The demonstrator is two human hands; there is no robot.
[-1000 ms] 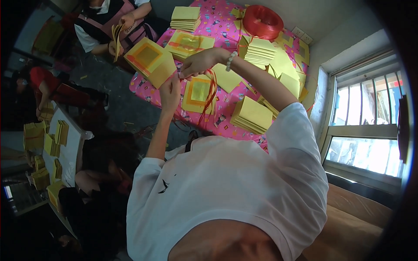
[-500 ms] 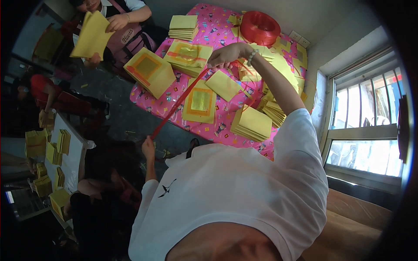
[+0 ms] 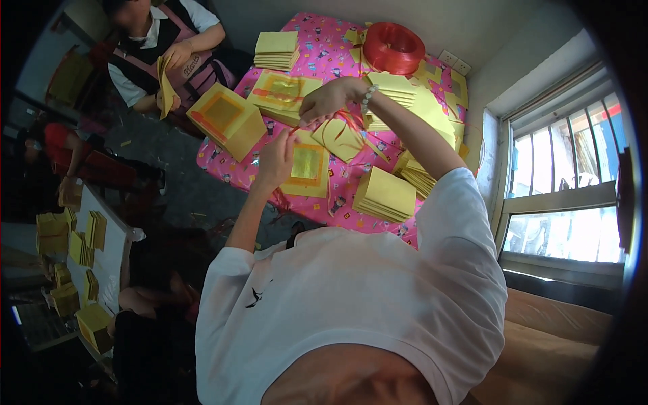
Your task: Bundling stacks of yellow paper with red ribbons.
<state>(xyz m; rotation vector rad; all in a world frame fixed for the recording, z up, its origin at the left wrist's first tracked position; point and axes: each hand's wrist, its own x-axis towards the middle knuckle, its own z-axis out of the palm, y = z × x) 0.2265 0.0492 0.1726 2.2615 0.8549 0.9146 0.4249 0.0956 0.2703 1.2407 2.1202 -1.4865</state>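
My left hand is raised over the near edge of the table, its fingers pinched on a thin red plastic strip. Just beyond it, my right hand is closed on the same strip, a bracelet of pale beads at its wrist. Thin red loops trail from the right hand over a small yellow paper stack. Below the hands lies a yellow paper sheet with an orange-bordered gold square. A large red coil of strip sits at the table's far side.
Several yellow paper stacks lie on the pink patterned tablecloth. Across the far left corner, a co-worker handles folded yellow paper. A white table with more paper stands at left, a barred window at right.
My left hand has come up and right, close to my right hand. The strip stretched between them has gone slack. My right hand shifted slightly left; the co-worker's paper is lowered and turned edge-on.
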